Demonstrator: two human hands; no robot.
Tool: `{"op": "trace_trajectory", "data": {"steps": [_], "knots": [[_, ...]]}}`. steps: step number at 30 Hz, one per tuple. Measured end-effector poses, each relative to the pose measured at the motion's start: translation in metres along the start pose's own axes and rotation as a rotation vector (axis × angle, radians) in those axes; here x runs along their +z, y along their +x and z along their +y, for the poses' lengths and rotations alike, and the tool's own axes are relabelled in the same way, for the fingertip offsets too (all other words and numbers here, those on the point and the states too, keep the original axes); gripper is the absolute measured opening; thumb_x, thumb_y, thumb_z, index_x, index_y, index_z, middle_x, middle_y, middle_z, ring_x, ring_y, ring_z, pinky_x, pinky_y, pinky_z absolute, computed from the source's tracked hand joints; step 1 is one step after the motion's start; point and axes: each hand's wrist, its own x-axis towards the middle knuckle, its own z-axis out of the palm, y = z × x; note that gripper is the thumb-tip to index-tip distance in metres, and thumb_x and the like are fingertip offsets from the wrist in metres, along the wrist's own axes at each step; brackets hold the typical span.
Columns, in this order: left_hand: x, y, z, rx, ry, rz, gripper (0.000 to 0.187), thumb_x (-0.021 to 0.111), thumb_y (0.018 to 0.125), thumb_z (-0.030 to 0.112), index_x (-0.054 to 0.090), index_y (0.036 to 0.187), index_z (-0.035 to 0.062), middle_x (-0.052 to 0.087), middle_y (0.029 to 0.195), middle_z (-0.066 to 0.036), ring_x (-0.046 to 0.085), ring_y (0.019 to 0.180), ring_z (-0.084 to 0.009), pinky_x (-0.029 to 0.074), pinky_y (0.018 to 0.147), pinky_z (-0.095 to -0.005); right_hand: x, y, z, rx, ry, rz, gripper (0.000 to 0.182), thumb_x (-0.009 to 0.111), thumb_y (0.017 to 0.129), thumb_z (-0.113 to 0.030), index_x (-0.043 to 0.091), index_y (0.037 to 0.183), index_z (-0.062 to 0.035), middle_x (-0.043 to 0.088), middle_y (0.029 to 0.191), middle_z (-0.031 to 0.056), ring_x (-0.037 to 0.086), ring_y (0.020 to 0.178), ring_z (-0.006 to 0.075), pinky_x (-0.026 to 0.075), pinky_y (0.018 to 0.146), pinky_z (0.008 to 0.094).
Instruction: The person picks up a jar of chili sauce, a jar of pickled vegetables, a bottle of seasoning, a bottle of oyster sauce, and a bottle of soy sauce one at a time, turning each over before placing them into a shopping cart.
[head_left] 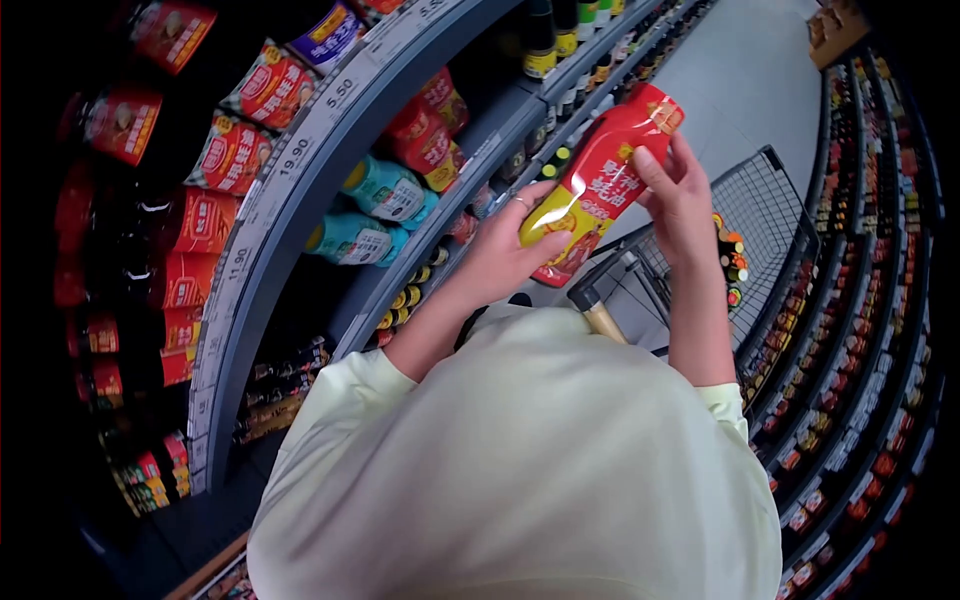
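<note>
A red and yellow squeeze bottle of oyster sauce (596,185) is held tilted in front of my chest, its printed label facing me. My left hand (512,248) grips the bottle's lower left side, thumb across the yellow part; a ring shows on one finger. Around the upper right side, near the red cap end, my right hand (678,200) is closed with its thumb on the label. Other fingers of both hands are partly hidden behind the bottle. Beyond my right wrist stands a wire shopping cart (770,190) with several bottles (733,255) inside.
At left, a shelf (300,150) with price strips holds red-labelled sauce bottles (232,152). Turquoise bottles (385,190) and red pouch-like packs (425,140) sit on a lower level. The cart handle (598,312) is close to my body. Across the grey aisle floor (705,85) runs another stocked shelf (850,330).
</note>
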Motion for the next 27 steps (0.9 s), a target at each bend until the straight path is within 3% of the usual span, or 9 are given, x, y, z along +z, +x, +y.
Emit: {"op": "trace_trajectory", "data": {"steps": [4,5,8,14,16,17,21,25,27], "knots": [[-0.006,0.008,0.01,0.063,0.606,0.12,0.061,0.071,0.085,0.026,0.043,0.137,0.0123,0.063,0.118,-0.014,0.062,0.103,-0.0286,0.048,0.088,-0.0374,-0.012,0.014,-0.009,0.076,-0.213,-0.034,0.061,0.07,0.085,-0.047,0.051,0.127,-0.007,0.061,0.112,0.0038,0.059,0.105,0.0132,0.055,0.082,0.0319],[-0.009,0.015,-0.005,0.216,0.662,0.189,0.06,0.071,0.084,0.029,0.045,0.136,0.0165,0.063,0.116,-0.014,0.061,0.101,-0.035,0.049,0.084,-0.0405,-0.009,0.017,-0.008,0.087,-0.206,-0.011,0.059,0.067,0.087,-0.045,0.051,0.126,-0.0044,0.061,0.112,0.0062,0.06,0.104,0.0152,0.057,0.082,0.0342],[-0.016,0.026,-0.015,0.338,0.707,0.241,0.054,0.069,0.084,0.023,0.048,0.134,0.0156,0.063,0.113,-0.011,0.06,0.098,-0.0328,0.048,0.084,-0.0419,0.005,0.025,0.0,0.076,-0.156,0.044,0.054,0.067,0.089,-0.039,0.051,0.124,-0.0012,0.061,0.112,0.0099,0.062,0.103,0.0178,0.058,0.083,0.0368],[-0.02,0.045,-0.047,0.359,0.684,0.482,0.06,0.07,0.081,0.014,0.046,0.136,0.0109,0.055,0.128,-0.013,0.049,0.119,-0.0336,0.037,0.102,-0.0444,0.051,0.038,0.015,-0.097,-0.009,0.028,0.053,0.08,0.079,-0.021,0.053,0.121,-0.0007,0.062,0.107,0.0087,0.062,0.1,0.0163,0.056,0.082,0.0335],[-0.012,0.05,-0.046,0.335,0.728,0.683,0.075,0.073,0.077,0.014,0.035,0.142,0.0049,0.048,0.134,-0.02,0.044,0.125,-0.0364,0.035,0.106,-0.0425,0.061,0.056,0.03,-0.451,-0.18,-0.096,0.056,0.081,0.077,-0.019,0.053,0.121,0.0007,0.062,0.109,0.0094,0.062,0.101,0.0163,0.055,0.083,0.0314],[-0.011,0.052,-0.049,0.306,0.695,0.644,0.087,0.073,0.077,0.016,0.023,0.146,0.0,0.034,0.145,-0.023,0.034,0.134,-0.0378,0.027,0.112,-0.0435,0.063,0.067,0.035,-0.508,-0.285,-0.141,0.058,0.082,0.076,-0.02,0.052,0.121,0.0016,0.062,0.111,0.01,0.062,0.101,0.0164,0.053,0.085,0.0303],[-0.015,0.057,-0.053,0.233,0.678,0.609,0.093,0.071,0.079,0.019,0.013,0.149,-0.0028,0.023,0.151,-0.026,0.027,0.139,-0.0399,0.023,0.115,-0.0445,0.082,0.091,0.048,-0.571,-0.313,-0.25,0.055,0.079,0.08,-0.012,0.049,0.124,0.003,0.063,0.111,0.0097,0.061,0.103,0.0148,0.049,0.091,0.0289],[-0.017,0.053,-0.062,0.199,0.604,0.555,0.095,0.071,0.079,0.02,0.011,0.149,-0.0022,0.022,0.15,-0.029,0.025,0.139,-0.0434,0.023,0.113,-0.0466,0.097,0.117,0.059,-0.591,-0.429,-0.241,0.054,0.08,0.078,-0.018,0.052,0.12,0.0018,0.064,0.11,0.0084,0.061,0.103,0.014,0.05,0.088,0.0292],[-0.014,0.046,-0.065,0.062,0.57,0.516,0.087,0.07,0.079,0.023,0.022,0.148,0.0024,0.024,0.151,-0.027,0.029,0.136,-0.0431,0.027,0.112,-0.047,0.105,0.129,0.065,-0.593,-0.456,-0.268,0.053,0.08,0.079,-0.019,0.053,0.12,0.0017,0.065,0.11,0.0084,0.061,0.102,0.0139,0.05,0.088,0.0294]]}}
